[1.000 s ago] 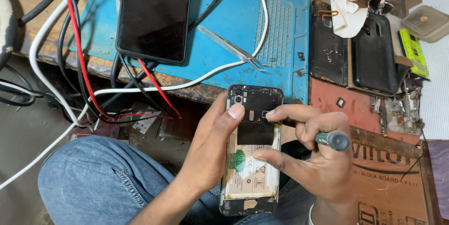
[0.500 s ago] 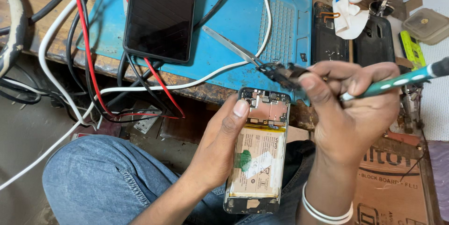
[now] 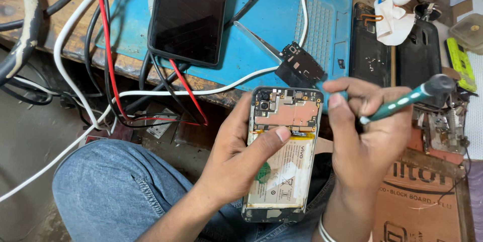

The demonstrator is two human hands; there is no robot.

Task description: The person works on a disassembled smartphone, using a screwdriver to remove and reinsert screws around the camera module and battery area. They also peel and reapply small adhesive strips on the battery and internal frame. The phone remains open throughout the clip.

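Note:
My left hand (image 3: 246, 161) grips an opened phone (image 3: 284, 156) from its left side, thumb laid across it just above the pale battery. The copper-coloured board at the phone's top end is bare. My right hand (image 3: 370, 131) sits just right of the phone and holds a green-handled screwdriver (image 3: 407, 98) that points up to the right. A small black cover plate (image 3: 299, 66) lies on the blue mat (image 3: 251, 15) just beyond the phone, next to metal tweezers (image 3: 256, 38).
A black phone (image 3: 188, 13) lies screen up on the mat, among white, red and black cables (image 3: 105, 46). Two black back covers (image 3: 370, 46) lie right of the mat. A cardboard box (image 3: 422, 202) is at lower right. My jeans-clad knee (image 3: 115, 191) is below.
The black cover plate came off the phone's top end and now lies on the mat, leaving the board bare. My right hand moved from over the phone to its right side.

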